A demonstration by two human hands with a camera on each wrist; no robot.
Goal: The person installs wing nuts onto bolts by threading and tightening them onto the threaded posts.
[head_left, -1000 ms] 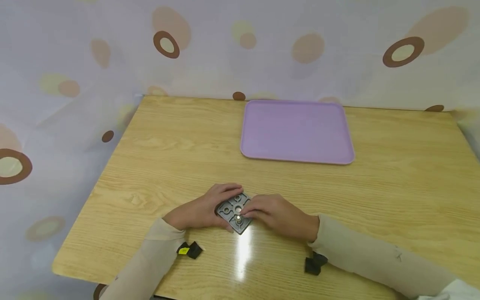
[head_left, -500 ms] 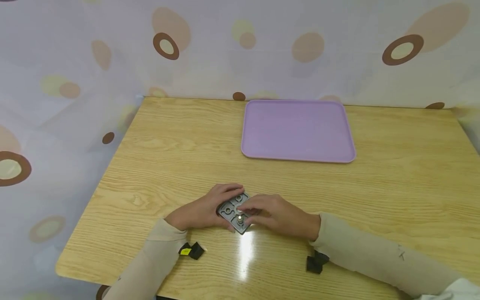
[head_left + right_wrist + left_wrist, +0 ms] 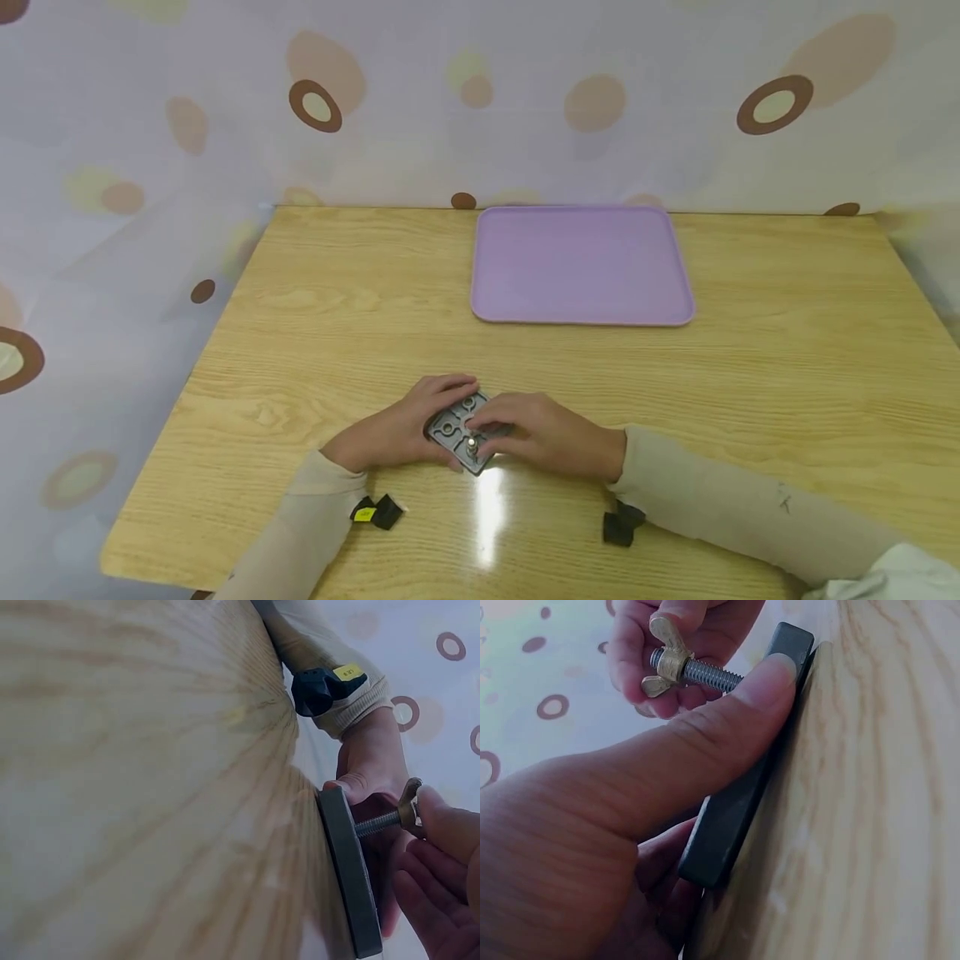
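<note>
A grey square metal plate (image 3: 452, 416) with round holes and raised ribs sits low over the table near its front. My left hand (image 3: 408, 423) grips the plate along its sides, thumb on the near edge and fingers on the far one. From the plate's face rises a threaded bolt (image 3: 714, 676), and a brass wing nut (image 3: 673, 663) is on it, near the bolt's free end. My right hand (image 3: 542, 433) has its thumb and curled fingers around the wing nut; in the right wrist view the thumb tip is right at one wing.
A purple tray (image 3: 581, 317) lies at the back of the wood-grain table (image 3: 337, 333). Patterned cloth (image 3: 540, 150) hangs behind and along the left side. Black wrist cameras sit near both cuffs.
My right thumb and index finger have spread apart around the wing nut, from a closer pinch a second ago. The left hand keeps its grip on the plate. The head view has shifted slightly.
</note>
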